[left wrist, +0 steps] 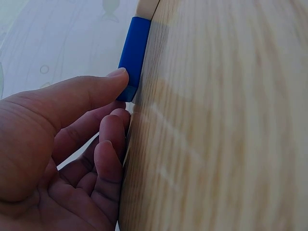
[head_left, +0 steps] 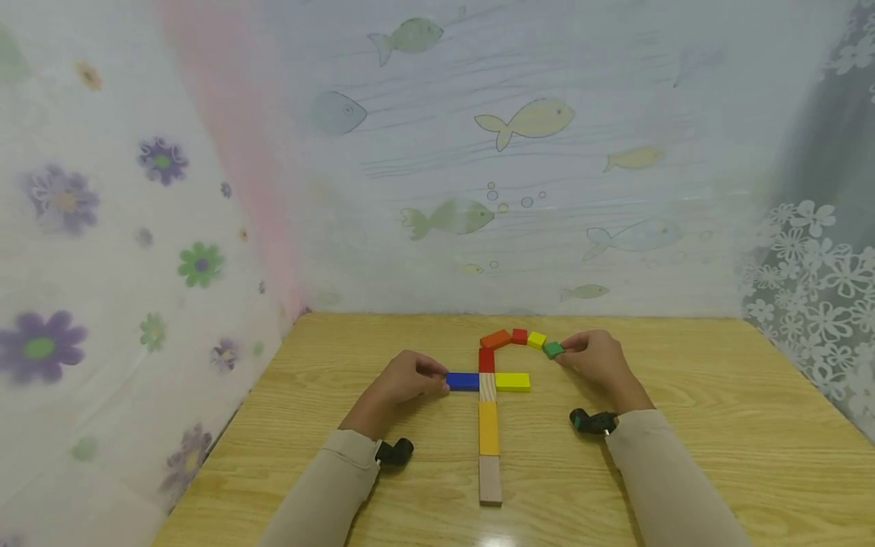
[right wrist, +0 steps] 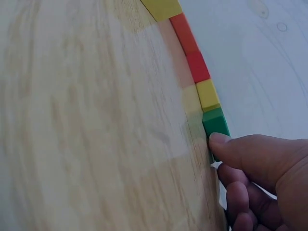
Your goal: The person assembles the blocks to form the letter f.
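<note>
Thumb and fingers of my left hand pinch the outer end of a blue block, which lies against the left of a pale wooden block. My right hand pinches a green block at the end of a curved row. That row holds a yellow cube, a red cube and an orange block, bending down to an upright-running red block. In the right wrist view the thumb presses on the green block's near end.
A long yellow block extends right from the pale one. Below run an orange-yellow block and a greyish wooden block, all flat on the wooden table. Behind stands a curtain with fish drawings; flowered cloth hangs left.
</note>
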`<state>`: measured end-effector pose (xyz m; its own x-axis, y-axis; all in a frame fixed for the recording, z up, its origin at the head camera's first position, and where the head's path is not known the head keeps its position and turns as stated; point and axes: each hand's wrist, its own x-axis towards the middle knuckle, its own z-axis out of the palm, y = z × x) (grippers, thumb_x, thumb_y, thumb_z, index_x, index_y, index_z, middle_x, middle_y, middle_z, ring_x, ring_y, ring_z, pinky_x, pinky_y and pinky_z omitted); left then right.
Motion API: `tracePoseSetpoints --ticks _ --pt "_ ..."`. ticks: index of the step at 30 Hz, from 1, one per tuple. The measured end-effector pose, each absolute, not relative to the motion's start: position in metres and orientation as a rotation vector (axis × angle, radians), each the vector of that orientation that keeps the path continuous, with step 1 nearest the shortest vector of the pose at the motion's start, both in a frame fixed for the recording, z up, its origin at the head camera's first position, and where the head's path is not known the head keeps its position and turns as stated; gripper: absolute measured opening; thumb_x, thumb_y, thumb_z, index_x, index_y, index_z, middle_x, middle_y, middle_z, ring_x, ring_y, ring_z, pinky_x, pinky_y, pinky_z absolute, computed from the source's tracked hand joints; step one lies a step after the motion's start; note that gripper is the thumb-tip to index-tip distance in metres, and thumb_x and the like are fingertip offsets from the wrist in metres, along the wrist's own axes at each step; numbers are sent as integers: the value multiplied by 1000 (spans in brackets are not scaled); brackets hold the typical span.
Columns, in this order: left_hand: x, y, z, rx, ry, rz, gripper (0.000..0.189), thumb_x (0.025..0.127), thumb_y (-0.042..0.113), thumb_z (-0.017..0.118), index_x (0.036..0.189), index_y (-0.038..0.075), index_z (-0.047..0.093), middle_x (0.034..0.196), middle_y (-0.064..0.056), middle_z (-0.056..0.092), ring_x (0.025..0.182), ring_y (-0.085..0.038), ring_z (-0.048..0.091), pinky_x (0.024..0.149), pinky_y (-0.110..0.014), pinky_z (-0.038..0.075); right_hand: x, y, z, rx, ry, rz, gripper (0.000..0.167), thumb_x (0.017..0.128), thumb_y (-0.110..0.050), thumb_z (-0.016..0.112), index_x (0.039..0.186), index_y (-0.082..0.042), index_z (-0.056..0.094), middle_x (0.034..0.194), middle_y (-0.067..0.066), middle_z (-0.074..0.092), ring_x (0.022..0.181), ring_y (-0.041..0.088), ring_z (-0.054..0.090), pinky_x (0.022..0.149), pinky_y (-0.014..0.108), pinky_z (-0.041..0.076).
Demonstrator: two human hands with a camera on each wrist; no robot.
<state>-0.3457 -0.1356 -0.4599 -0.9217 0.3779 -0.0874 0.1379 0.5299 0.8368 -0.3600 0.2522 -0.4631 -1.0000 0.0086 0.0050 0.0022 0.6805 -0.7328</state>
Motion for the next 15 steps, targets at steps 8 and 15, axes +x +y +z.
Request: tracePoseSetpoints --ticks 8,15 --pt "-345 -135 -459 427 2529 1328 24 92 26 80 115 17 80 106 -2 71 89 -18 61 77 -32 55 -361 252 -463 -17 -2871 1234 36 92 -29 79 118 -3 75 109 12 75 105 30 65 97 51 50" --pt "-345 -135 -459 427 2524 1332 25 91 26 81 114 16 80 105 -2 72 89 -18 61 77 -32 55 -361 251 -464 -14 -2870 1217 36 92 -29 79 117 -3 76 108 12 75 104 30 65 97 50 51"
